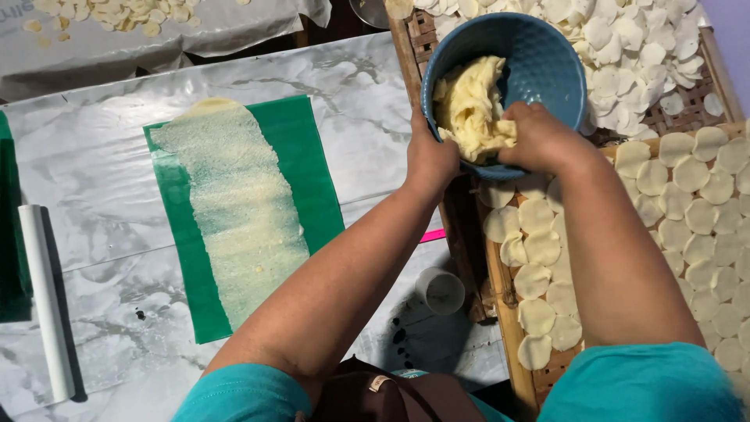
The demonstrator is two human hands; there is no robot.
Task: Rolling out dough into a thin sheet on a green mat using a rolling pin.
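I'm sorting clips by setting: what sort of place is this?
Probably a small home-style snack or cracker workshop: woven trays covered with thin white dough discs, a blue bowl of dough, and a rolled-out sheet on a green mat.

A single head-worn view looks steeply down from above the person's own shoulders, close over both forearms. It faces forward across the marble-patterned table (pixel 101 180), with the green rectangular mat (pixel 312 172) left of centre and the woven bamboo trays (pixel 512 344) filling the right side.

Blue bowl (pixel 547 59) dimpled, glossy; dough (pixel 471 105) soft, matt; tray (pixel 508 328) woven bamboo; tabletop (pixel 101 180) glossy marble-look.
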